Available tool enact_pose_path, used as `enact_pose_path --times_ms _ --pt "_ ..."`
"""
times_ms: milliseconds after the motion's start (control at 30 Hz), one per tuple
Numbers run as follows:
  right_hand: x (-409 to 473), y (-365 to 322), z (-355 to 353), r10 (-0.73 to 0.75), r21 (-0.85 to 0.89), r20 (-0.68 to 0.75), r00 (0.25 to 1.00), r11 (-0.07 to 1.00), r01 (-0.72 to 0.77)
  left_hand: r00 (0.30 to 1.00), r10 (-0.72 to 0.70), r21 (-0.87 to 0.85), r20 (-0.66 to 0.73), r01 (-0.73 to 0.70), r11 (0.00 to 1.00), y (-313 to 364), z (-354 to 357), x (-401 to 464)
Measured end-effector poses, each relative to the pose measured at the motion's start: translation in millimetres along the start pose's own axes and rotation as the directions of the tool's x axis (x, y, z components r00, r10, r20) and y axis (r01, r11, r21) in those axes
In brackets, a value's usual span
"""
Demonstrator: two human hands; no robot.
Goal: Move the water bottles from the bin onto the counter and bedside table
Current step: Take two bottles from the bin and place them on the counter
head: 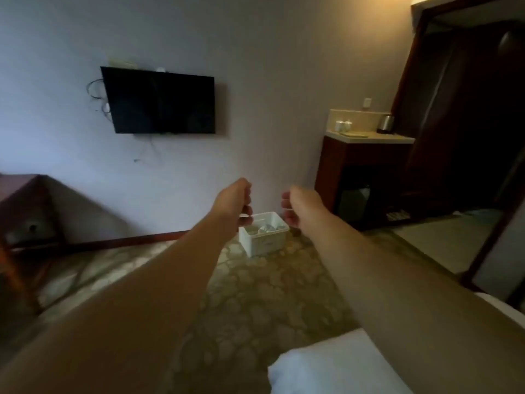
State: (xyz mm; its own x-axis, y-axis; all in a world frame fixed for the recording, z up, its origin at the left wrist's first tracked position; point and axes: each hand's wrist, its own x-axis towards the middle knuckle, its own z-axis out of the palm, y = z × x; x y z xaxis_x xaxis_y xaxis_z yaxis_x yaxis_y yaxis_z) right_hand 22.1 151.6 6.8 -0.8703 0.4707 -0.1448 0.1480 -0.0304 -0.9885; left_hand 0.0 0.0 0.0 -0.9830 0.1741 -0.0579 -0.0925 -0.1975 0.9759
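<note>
Both arms outstretched; left hand (233,201) and right hand (297,207) loosely curled, empty, well short of the white rectangular plastic bin (264,237) with clear water bottles (262,229). Likely hazard: bottles slipping when lifted toward the beige stone counter (369,137), right of the bin.

Both arms stretched fwd, left grip (234,201) & right grip (298,207) loosely curled, holding nothing

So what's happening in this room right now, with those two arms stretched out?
A person is reaching both bare arms toward a white plastic bin on the patterned carpet by the wall. The left hand and right hand have loosely curled fingers and hold nothing. Clear water bottles seem to lie in the bin. The pale-topped dark wooden counter carries white cups and a metal kettle, but no bottles.
</note>
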Motion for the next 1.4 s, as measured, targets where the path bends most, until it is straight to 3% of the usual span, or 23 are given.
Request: enact_pose_path --times_ms 400,667,933,1167,1400 --pt "292.6 -10.0 51.5 0.116 0.057 0.017 0.993 0.992 -0.117 0.999 0.014 0.180 -0.038 -0.007 0.984 4.1 29.9 276.5" --pt "449.7 -22.9 99.6 0.133 -0.008 -0.006 0.991 0.991 -0.133 0.999 -0.035 0.132 -0.024 0.038 0.991 -6.7 41.8 439.0" --pt "604.8 -38.5 144.3 0.111 0.045 -0.085 0.990 0.993 -0.107 0.997 -0.067 0.072 0.035 0.065 0.995 -20.4 41.7 636.7" --pt "725.7 -63.8 181.9 0.145 0.037 -0.164 0.976 0.989 -0.140 0.987 -0.099 0.044 0.127 0.094 0.995 -12.0 50.6 782.8" --pt "842.8 -43.9 214.3 0.222 0.049 -0.177 0.959 0.975 -0.217 0.977 -0.168 0.075 0.131 0.159 0.984 -42.8 53.2 904.0"
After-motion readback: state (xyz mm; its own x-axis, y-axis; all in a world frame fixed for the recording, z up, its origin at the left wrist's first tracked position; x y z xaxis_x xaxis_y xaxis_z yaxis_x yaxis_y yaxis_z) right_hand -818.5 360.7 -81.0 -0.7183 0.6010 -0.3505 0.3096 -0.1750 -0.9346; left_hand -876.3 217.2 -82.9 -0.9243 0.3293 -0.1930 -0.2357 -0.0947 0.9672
